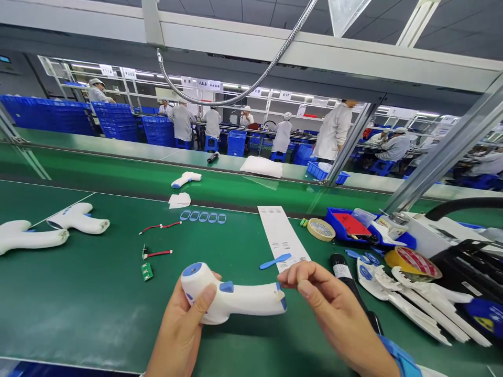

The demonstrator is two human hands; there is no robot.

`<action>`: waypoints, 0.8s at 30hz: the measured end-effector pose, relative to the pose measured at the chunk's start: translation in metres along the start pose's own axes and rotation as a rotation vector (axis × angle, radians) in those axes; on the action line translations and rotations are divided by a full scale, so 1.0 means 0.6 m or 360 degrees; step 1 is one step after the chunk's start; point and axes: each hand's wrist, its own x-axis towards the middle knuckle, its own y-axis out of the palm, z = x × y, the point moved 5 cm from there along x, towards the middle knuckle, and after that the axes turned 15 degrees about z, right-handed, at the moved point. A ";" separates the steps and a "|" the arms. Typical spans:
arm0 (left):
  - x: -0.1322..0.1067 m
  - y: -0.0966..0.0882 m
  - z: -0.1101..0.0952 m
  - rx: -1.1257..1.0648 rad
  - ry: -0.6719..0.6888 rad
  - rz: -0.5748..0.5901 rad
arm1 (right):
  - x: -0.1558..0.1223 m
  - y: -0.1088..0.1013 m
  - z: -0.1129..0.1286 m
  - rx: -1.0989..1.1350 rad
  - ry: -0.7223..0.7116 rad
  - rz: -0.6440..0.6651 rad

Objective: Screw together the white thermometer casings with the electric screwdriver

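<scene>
Head view: the left hand (184, 327) grips a white handheld thermometer (231, 296) by its blue-capped head, thumb pressed on its side, just above the green tabletop (78, 293); the right hand (330, 306) pinches its fingertips together at the handle's end, perhaps on a small part; 2 more white thermometers (51, 228) lie far left; a blue plastic tool (275, 260) lies just beyond.

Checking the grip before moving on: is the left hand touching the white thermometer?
Touching. Head view shows the left hand wrapped around the white thermometer, thumb on its side.
</scene>
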 end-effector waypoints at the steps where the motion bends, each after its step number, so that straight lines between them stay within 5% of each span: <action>1: 0.000 -0.001 0.001 -0.0041 -0.0005 -0.0011 | -0.002 -0.004 -0.005 0.0071 0.0059 -0.0027; 6: -0.003 -0.005 0.004 -0.0125 -0.0015 -0.0058 | -0.013 -0.013 -0.005 -0.0262 0.0182 0.0003; 10: 0.003 -0.003 0.008 0.0000 -0.0067 0.0034 | -0.016 0.010 0.007 -0.0705 0.0031 0.0218; 17: 0.009 0.010 0.026 0.0012 -0.0331 0.0102 | -0.032 -0.019 0.003 -0.0172 0.0010 -0.0149; 24: 0.005 0.054 0.005 0.0037 -0.0389 -0.0028 | -0.064 -0.024 0.012 -0.0722 0.0078 0.0086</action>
